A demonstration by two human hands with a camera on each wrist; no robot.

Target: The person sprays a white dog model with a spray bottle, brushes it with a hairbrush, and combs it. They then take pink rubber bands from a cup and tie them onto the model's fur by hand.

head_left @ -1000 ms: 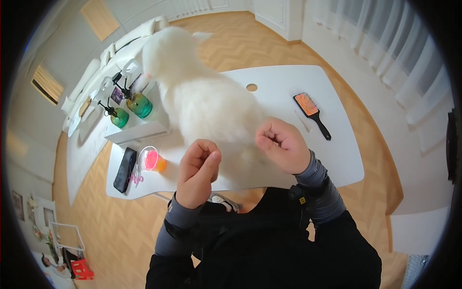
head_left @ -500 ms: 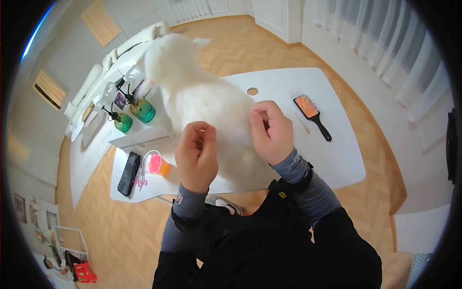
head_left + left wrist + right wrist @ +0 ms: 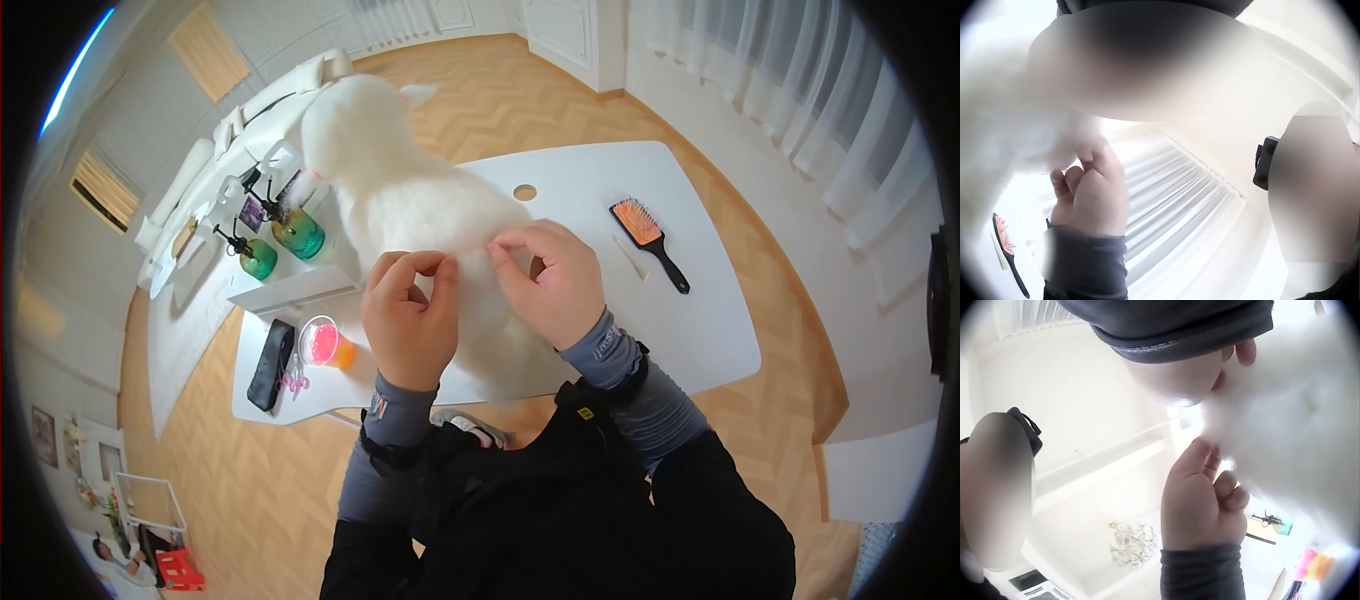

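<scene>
A fluffy white dog [image 3: 410, 220] is on the white table [image 3: 690, 330], turned away from me. My left hand [image 3: 410, 315] is over its hindquarters, thumb and forefinger pinched together at the fur. Opposite it, my right hand [image 3: 555, 285] also pinches at the coat, its fingertips close to the left ones. In the left wrist view the right hand [image 3: 1094, 194] has its fingertips at the edge of the fur [image 3: 997, 137]. From the right wrist, the left hand [image 3: 1197, 500] shows with thumb and forefinger against the coat [image 3: 1285, 406], the pinched tips partly hidden.
To the right lie an orange-padded brush [image 3: 640, 225] and a thin pale comb [image 3: 630, 255]. Left of the dog, two green spray bottles [image 3: 298, 232] stand on a white box [image 3: 300, 285]. Below are a black case [image 3: 270, 365], pink-handled scissors [image 3: 293, 380] and a cup [image 3: 325, 343] with pink and orange contents.
Both hands have moved forward over the dog's back and closer together. The right hand has swung left, bringing its fingertips nearer the left hand's.
</scene>
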